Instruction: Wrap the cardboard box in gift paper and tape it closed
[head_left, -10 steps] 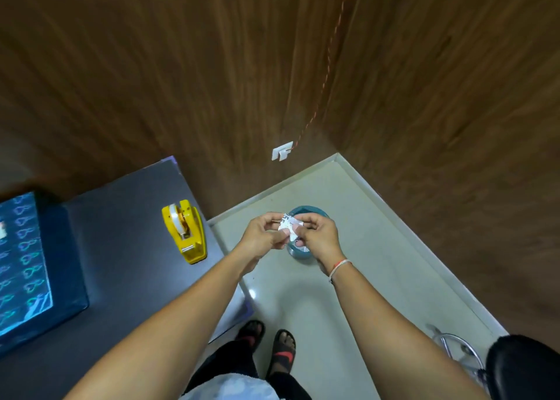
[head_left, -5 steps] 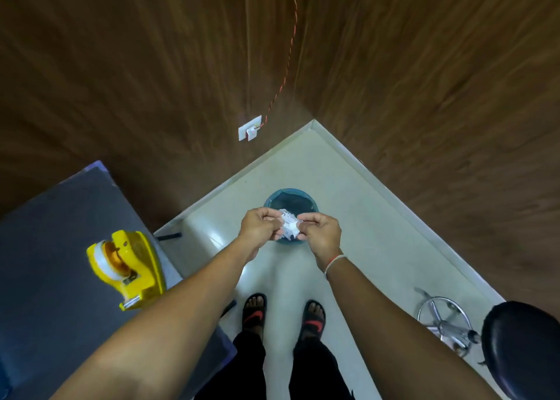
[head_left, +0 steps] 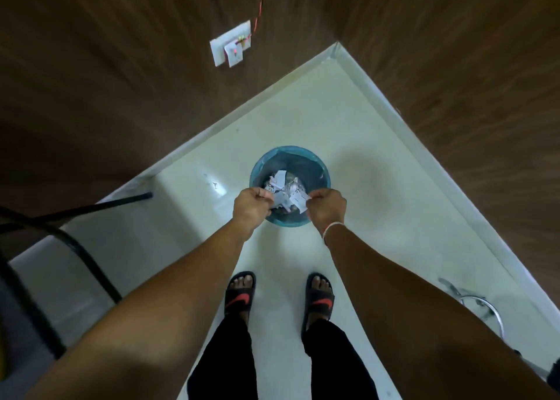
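I stand over a round blue waste bin (head_left: 321, 169) on the pale floor in the corner of the room. Both my hands hang just above its near rim, fingers curled. My left hand (head_left: 253, 207) pinches a scrap of white paper (head_left: 280, 200). My right hand (head_left: 326, 210) pinches another white paper scrap (head_left: 298, 201). The two scraps are a little apart. More torn white paper (head_left: 280, 177) lies inside the bin. The cardboard box, the gift paper and the tape are out of view.
Dark wood walls meet behind the bin, with a white wall socket (head_left: 231, 48) and a red wire. A black table frame (head_left: 75, 211) crosses the left side. A stool's chrome base (head_left: 481, 305) sits at the right. My sandalled feet (head_left: 241, 293) stand below the bin.
My view has swung away from the table, so the yellow tape dispenser has left the frame. My hands have drawn apart over the bin, and the white paper wad is now two scraps.
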